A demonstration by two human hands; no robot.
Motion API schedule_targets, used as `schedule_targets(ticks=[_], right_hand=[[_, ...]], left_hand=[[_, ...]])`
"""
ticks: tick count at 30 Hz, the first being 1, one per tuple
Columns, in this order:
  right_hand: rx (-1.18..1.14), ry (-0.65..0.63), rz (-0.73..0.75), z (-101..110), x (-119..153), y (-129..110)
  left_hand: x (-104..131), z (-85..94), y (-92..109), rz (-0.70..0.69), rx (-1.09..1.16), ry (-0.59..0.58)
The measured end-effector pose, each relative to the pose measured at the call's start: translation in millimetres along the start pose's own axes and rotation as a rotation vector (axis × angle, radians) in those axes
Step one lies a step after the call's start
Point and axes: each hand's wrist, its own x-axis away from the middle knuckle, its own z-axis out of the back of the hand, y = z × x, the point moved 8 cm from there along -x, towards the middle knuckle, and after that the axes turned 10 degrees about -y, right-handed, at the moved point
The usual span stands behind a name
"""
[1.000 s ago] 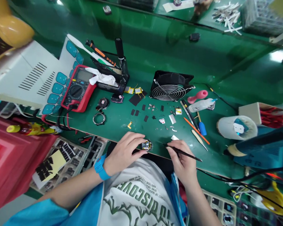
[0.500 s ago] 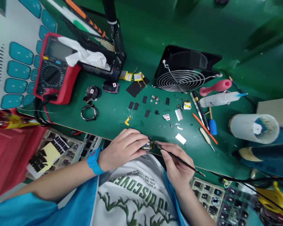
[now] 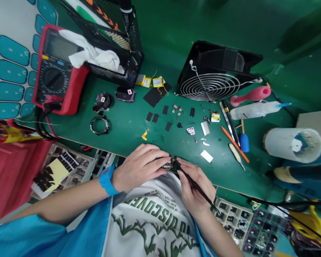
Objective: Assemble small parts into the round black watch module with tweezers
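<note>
Circuit assembly [image 3: 168,165] is sitting at the near edge of the bench [image 3: 128,142], between the two hands, its left part disappearing under fingers. Far left of the grip, a red multimeter [image 3: 79,89] is resting; nearer the body, a parts tray [image 3: 88,161] is holding small dark pieces, and paper sheets [image 3: 55,173] are lying across it. Beyond and left of the left hand, a metal ring [image 3: 107,125] is lying, and past it a black mesh box [image 3: 136,64] is holding slanting handled tools and a crumpled white cloth [image 3: 101,59], perhaps to free the work spot. The left hand [image 3: 143,162] is closing thumb and fingers around the assembly's left side, seemingly to steady so small a piece while leaving its right side reachable. Straight ahead of the grip, dark strips [image 3: 155,117] are lying spread out, probably so each can be picked singly. The right hand [image 3: 196,200] is clamping a slim black tool [image 3: 202,192] like a pen, likely for fine control, its point reaching the assembly's far right edge; whether its tips are apart, I cannot tell. Right of this hand, nearer the body, a compartment tray [image 3: 237,211] is holding small parts in separate cells; farther right, a white cup [image 3: 280,144] is holding something bluish.
</note>
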Motion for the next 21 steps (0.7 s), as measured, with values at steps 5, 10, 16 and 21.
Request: schedule_targets(ticks=[5, 10, 16, 21], right_hand=[[0.062, 0.0, 0.044, -1, 1, -7], [0.149, 0.021, 0.03, -1, 2, -11], [0.093, 0.001, -0.051, -2, -3, -9], [-0.05, -0.028, -0.163, 1, -10, 0]], left_hand=[[0, 1.2, 1, -0.018, 0.027, -0.004], [0, -0.3, 1, -0.021, 0.007, -0.024], [-3, -0.1, 3, -0.066, -0.057, -0.065], [-5, 1.7, 3, -0.091, -0.063, -0.071]])
